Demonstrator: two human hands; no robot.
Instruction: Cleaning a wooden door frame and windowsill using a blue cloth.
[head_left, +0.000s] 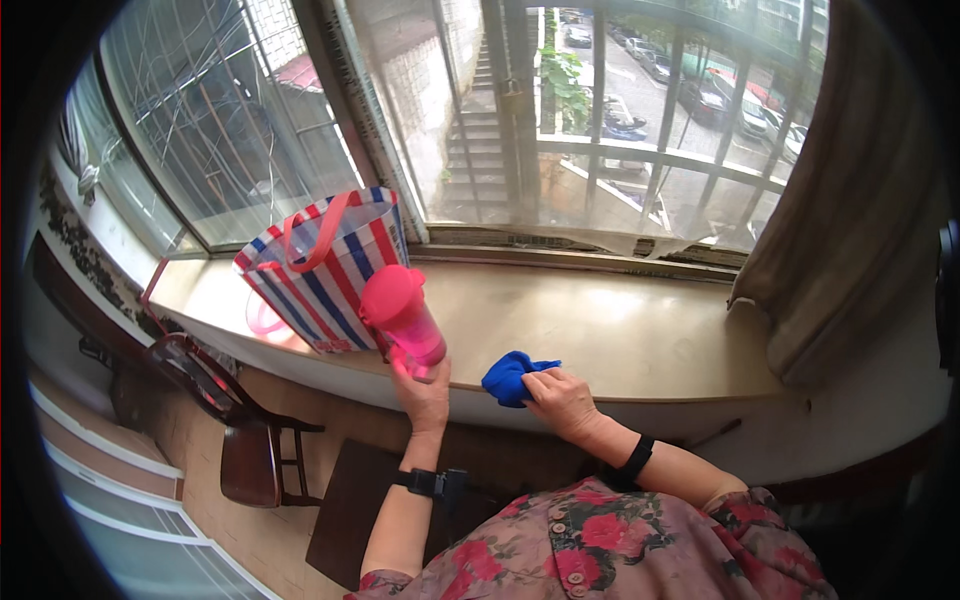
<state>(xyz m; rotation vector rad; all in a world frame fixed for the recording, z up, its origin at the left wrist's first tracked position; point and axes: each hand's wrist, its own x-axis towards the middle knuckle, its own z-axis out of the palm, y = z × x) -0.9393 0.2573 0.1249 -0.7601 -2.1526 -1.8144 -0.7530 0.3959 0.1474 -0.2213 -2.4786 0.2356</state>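
Note:
My left hand (422, 394) grips a pink plastic water bottle (409, 319) low on its body, its lid tilted up toward the window. Bunched in my right hand (562, 401) is a blue cloth (517, 379), just over the front edge of the windowsill (585, 322). Right behind the bottle stands a striped woven carrier bag (322, 277) in red, white and blue, its mouth open and its red handles up. I cannot tell whether the bottle touches the bag.
A round pink-rimmed item (264, 319) sits partly hidden left of the bag. Barred windows (637, 142) rise behind the sill, with a curtain (817, 195) at the right. Below the sill are a dark wooden chair (251, 465) and a dark flat surface (352, 510).

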